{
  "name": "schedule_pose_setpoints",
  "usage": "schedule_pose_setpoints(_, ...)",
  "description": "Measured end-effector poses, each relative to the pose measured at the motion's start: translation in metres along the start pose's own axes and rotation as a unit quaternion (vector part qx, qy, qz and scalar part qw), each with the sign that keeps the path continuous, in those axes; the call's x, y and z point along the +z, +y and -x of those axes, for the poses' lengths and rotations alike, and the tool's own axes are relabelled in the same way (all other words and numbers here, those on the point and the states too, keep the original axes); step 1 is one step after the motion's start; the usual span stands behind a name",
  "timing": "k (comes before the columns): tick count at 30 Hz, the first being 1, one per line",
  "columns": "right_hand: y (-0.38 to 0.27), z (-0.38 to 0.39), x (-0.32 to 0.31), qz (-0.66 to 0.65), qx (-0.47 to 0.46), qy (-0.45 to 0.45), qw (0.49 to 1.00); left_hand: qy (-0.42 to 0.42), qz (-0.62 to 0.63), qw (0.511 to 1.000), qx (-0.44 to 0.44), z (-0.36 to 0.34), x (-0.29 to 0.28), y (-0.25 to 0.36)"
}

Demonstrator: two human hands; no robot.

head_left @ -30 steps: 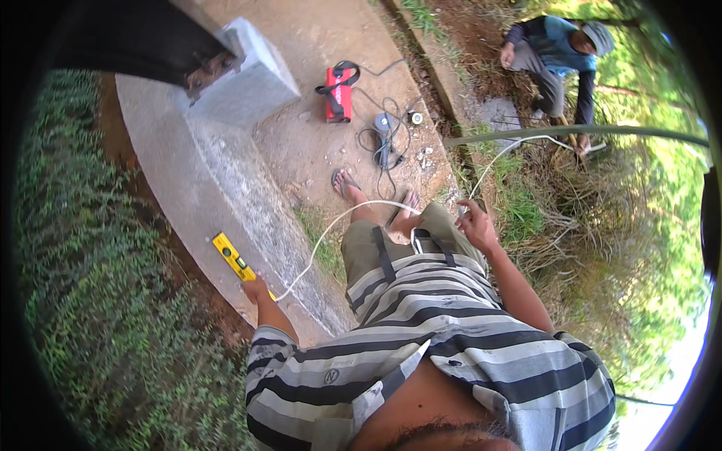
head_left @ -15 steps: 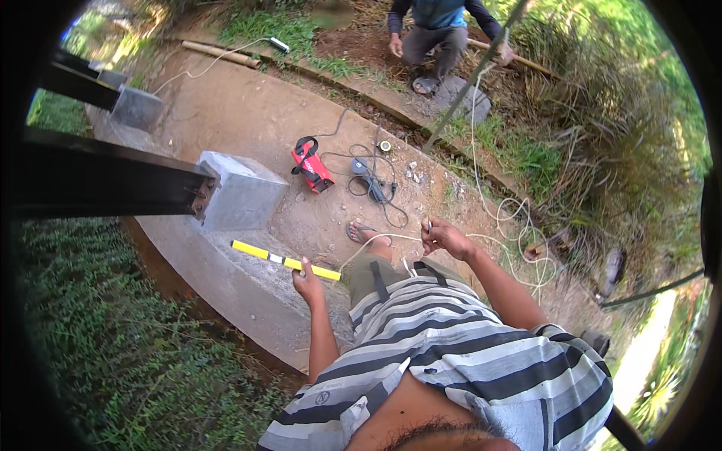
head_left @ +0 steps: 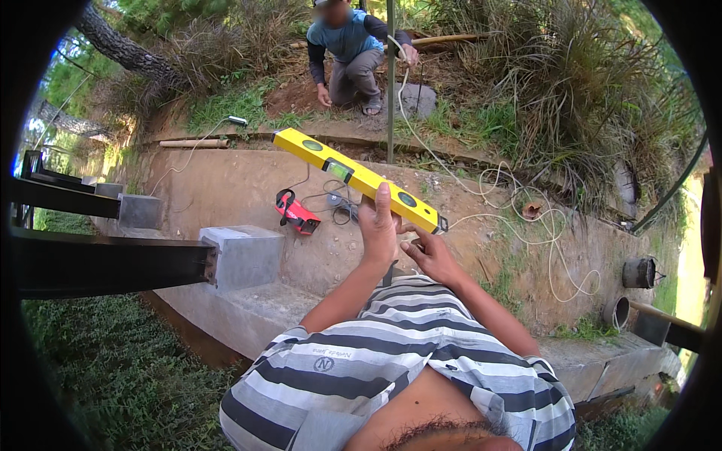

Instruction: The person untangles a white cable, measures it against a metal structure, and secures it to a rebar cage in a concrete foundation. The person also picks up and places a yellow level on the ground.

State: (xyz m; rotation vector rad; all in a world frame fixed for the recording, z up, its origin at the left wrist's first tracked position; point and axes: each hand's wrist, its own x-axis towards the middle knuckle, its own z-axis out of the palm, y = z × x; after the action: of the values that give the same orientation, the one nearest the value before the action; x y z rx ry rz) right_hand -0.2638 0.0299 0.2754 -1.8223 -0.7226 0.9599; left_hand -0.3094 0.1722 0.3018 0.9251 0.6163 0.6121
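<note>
My left hand [head_left: 378,229] grips a yellow spirit level [head_left: 353,177] near its right end, thumb pressed on its face. The level is raised in front of me, tilted with its left end farther away; its vials face me. Just below its right end, my right hand [head_left: 434,259] is closed, its fingers bent close to my left wrist. A thin pale hose [head_left: 470,216] runs in from the right and passes behind the level's end toward this hand; the pinched part is hidden. Farther off, a co-worker's hand [head_left: 409,55] holds the hose beside an upright pole [head_left: 390,98].
On the ground lie a red strapped bag [head_left: 298,214] and a corded power tool [head_left: 344,210]. Dark steel beams [head_left: 113,263] meet concrete blocks [head_left: 244,258] at the left. Hose loops [head_left: 553,237] and a dark bucket [head_left: 639,272] are at right. A person [head_left: 347,56] crouches ahead.
My left hand has lifted the spirit level up and to the right, turning its vials toward me. My right hand has come in beside it. The view has tilted up, showing more of the co-worker.
</note>
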Motion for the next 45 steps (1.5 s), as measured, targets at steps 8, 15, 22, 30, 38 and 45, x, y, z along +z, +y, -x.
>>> schedule_pose_setpoints(8, 0.003, -0.032, -0.003, 0.068, -0.056, 0.201, 0.976, -0.108, -0.047, 0.992, 0.039, -0.037, 0.04, 0.023)
schedule_pose_setpoints(15, 0.043, -0.038, -0.025, 0.1, -0.001, 0.347, 0.932, -0.03, -0.12, 0.985, 0.12, -0.164, -0.021, 0.058)
schedule_pose_setpoints(22, 0.004, 0.04, -0.123, 0.232, -0.023, 0.586, 0.776, 0.012, 0.003, 1.0, 0.023, -0.293, -0.076, 0.027)
schedule_pose_setpoints(30, -0.065, 0.121, -0.187, 0.122, -0.008, 0.765, 0.632, -0.028, -0.016, 0.999, 0.01, -0.417, 0.014, -0.103)
schedule_pose_setpoints(38, -0.033, 0.071, -0.238, 0.18, 0.054, 0.697, 0.692, 0.026, -0.129, 0.987, 0.097, -0.519, 0.124, -0.184)
schedule_pose_setpoints(45, 0.005, -0.024, -0.253, 0.263, 0.053, 0.5, 0.823, 0.015, -0.103, 0.992, 0.072, -0.506, 0.136, -0.178)
